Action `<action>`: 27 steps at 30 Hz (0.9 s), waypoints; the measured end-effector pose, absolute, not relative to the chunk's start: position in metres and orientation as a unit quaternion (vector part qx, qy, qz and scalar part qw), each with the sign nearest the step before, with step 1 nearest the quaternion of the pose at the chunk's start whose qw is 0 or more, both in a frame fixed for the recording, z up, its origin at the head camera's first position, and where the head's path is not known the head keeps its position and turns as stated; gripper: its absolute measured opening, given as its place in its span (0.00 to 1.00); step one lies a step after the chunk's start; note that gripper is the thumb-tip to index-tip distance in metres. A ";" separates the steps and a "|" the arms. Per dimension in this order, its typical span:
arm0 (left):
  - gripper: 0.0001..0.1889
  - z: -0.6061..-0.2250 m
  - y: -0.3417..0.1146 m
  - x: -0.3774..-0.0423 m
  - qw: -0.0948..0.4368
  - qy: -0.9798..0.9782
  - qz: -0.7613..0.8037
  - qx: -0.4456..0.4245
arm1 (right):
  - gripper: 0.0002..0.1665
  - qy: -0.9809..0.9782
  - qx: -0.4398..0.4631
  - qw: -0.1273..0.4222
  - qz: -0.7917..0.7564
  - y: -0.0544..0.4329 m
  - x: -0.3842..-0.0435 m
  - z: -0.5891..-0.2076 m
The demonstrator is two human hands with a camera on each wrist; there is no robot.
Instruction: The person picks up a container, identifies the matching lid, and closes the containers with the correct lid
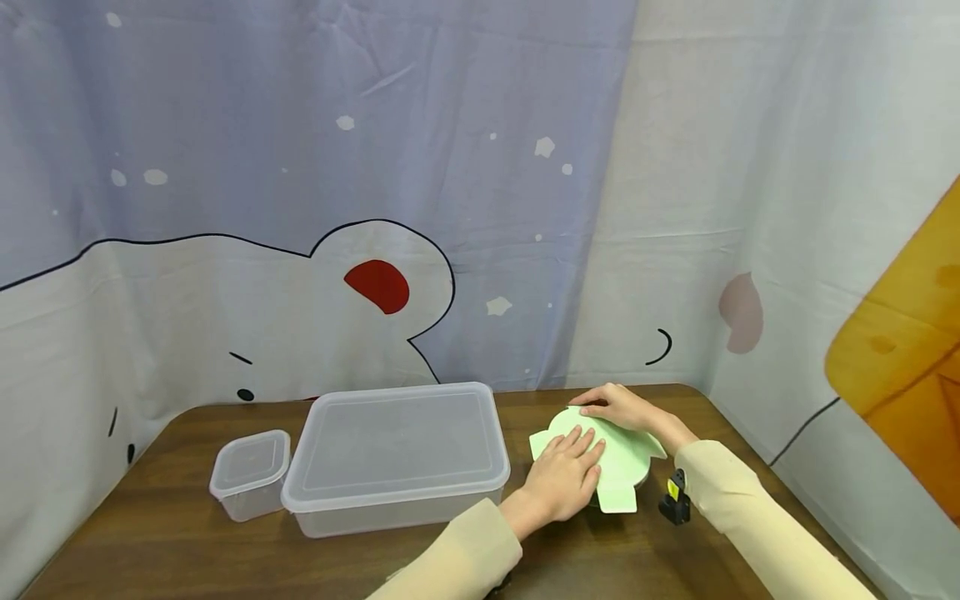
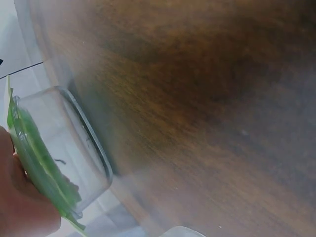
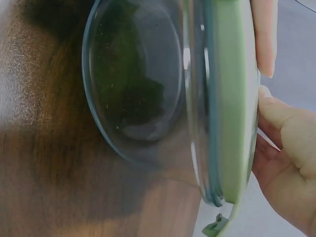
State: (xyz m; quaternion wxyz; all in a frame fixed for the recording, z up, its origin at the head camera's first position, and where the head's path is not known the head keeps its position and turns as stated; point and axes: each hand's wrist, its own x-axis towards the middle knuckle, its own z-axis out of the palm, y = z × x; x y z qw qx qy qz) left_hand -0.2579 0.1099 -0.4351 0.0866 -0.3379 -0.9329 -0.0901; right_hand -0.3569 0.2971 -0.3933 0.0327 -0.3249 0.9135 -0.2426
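A light green lid (image 1: 619,454) with side flaps sticking outward lies on a clear glass container (image 3: 143,74), which stands on the table. My left hand (image 1: 564,477) rests flat on top of the lid, its fingers extended. Toward the far edge of the lid, my right hand (image 1: 621,408) touches the top; in the right wrist view its thumb and fingers (image 3: 266,37) lie against the lid's upper face. One flap with its clip (image 3: 217,224) hangs outward, away from the glass. Little of the glass shows from above.
Left of the hands, a large rectangular plastic box (image 1: 397,450) with a translucent lid stands on the brown wooden table (image 1: 360,567). Beside it is a small square lidded box (image 1: 251,475). A printed curtain (image 1: 480,167) hangs behind the table and along its sides.
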 end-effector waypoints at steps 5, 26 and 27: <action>0.24 -0.434 0.110 -0.259 0.095 -0.931 -0.089 -0.340 | 0.19 0.916 -0.315 0.056 -0.242 0.297 -0.360 -0.390; 0.25 -0.434 0.109 -0.258 0.079 -0.934 -0.083 -0.338 | 0.17 0.912 -0.273 0.103 -0.287 0.295 -0.366 -0.391; 0.25 -0.434 0.109 -0.258 0.079 -0.934 -0.082 -0.338 | 0.17 0.912 -0.274 0.104 -0.287 0.295 -0.366 -0.391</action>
